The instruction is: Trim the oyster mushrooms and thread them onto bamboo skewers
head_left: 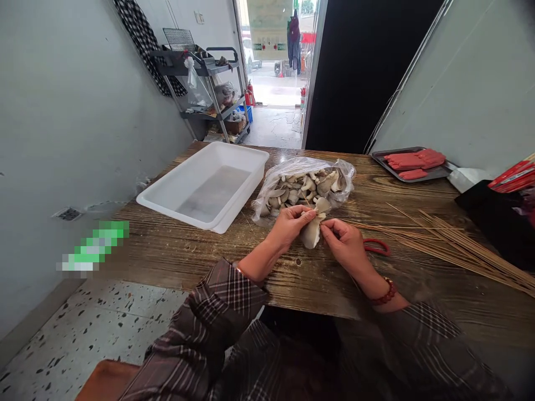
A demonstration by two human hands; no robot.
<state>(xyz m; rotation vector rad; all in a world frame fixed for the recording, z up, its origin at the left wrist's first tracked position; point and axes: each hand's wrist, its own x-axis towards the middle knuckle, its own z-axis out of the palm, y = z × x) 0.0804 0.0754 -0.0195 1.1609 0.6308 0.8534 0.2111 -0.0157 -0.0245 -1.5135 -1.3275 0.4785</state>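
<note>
My left hand (290, 225) pinches a pale grey oyster mushroom (311, 233) between thumb and fingers, above the near part of the table. On the mushroom's other side, my right hand (345, 242) is closed, its fingertips at the mushroom's edge. It grips a thin bamboo skewer, mostly hidden by the hand; a thin tip shows past the mushroom and a thin length below the right wrist. Just beyond both hands lies an open clear plastic bag (346, 167) full of oyster mushrooms (292, 195).
A white plastic tub (246, 192) stands left of the bag. Loose bamboo skewers (468, 250) and red-handled scissors (382, 248) lie to the right. Farther right are a dark tray (378, 159) of pinkish-red pieces and a black holder (480, 209) with red packets. A cart (204, 69) stands beyond.
</note>
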